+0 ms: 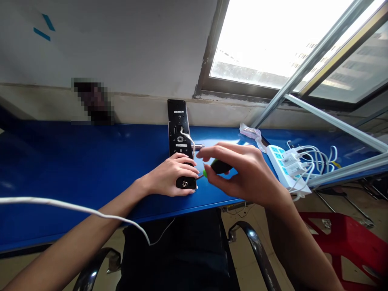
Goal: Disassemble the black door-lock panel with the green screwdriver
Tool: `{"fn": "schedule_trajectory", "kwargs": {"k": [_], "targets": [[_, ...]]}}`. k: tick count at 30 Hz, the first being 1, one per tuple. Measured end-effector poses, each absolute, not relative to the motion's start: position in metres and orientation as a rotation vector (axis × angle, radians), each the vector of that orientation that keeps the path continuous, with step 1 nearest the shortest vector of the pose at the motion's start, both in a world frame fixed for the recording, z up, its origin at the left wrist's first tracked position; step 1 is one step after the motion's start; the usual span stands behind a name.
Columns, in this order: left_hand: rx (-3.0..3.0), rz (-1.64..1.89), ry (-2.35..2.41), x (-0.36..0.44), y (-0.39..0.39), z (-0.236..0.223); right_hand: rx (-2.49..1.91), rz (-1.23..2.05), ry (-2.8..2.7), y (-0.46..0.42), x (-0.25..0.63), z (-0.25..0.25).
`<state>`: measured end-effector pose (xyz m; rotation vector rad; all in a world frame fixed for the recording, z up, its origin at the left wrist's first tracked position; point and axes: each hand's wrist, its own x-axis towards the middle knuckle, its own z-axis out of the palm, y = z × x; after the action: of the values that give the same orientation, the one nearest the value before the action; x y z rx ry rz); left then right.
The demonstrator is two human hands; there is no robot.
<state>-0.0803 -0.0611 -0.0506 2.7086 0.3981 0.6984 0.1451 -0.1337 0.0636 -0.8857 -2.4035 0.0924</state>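
Pinching bulbous dark screwdriver point(220, 166) beside flat, oblong black panel point(177, 131).

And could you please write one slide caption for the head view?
The left hand rests on a black door-lock panel; the right hand holds a green-and-black screwdriver.

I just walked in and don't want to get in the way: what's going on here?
A person sits at a blue table. Their left hand lies across the lower part of a black panel. Their right hand holds a screwdriver, its shaft pointing at the panel's lower end; whether the tip touches is hidden by the left fingers. A white cable runs from the panel.
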Motion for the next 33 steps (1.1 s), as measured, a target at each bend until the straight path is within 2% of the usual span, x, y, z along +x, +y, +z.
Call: {"fn": "schedule_trajectory", "kwargs": {"k": [3,7,12,17,22,26,33], "targets": [[2.694,0.684,0.393,-0.080,-0.062,-0.049,-0.874,0.153,-2.419,-0.135,0.143,0.064],[2.701,0.672,0.408,-0.080,-0.062,-0.048,-0.929,0.017,-2.416,-0.134,0.141,0.064],[2.705,0.666,0.403,-0.081,-0.062,-0.049,-0.860,0.188,-2.425,-0.133,0.144,0.064],[2.707,0.670,0.403,-0.080,-0.062,-0.049,-0.896,0.084,-2.397,-0.132,0.146,0.063],[2.711,0.657,0.400,-0.079,-0.062,-0.048,-0.872,0.201,-2.394,-0.135,0.148,0.063],[2.702,0.677,0.403,-0.080,-0.062,-0.050,-0.919,0.062,-2.352,-0.135,0.150,0.061],[2.686,0.709,0.388,-0.080,-0.062,-0.051,-0.916,0.121,-2.324,-0.136,0.153,0.058]]}}
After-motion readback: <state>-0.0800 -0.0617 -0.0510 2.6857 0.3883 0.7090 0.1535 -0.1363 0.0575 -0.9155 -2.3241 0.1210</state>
